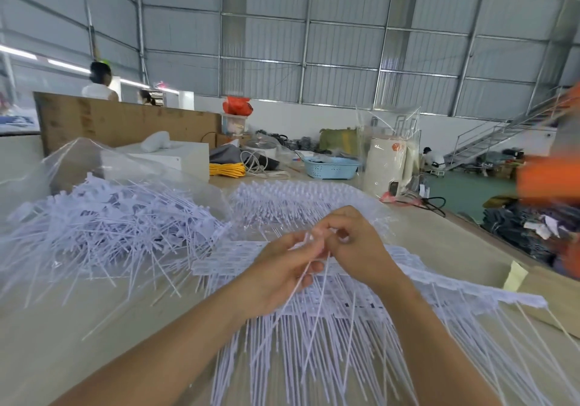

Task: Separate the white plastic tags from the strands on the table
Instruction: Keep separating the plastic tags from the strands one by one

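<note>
- The left hand (pixel 282 275) and right hand (pixel 354 242) meet above the worktop (pixel 94 336), both pinching one white tag (pixel 317 237) whose strands (pixel 309 277) hang between them.
- Joined tag strips (pixel 392 299) lie beneath the hands.
- A loose pile of separated tags (pixel 110 226) sits to the left.
</note>
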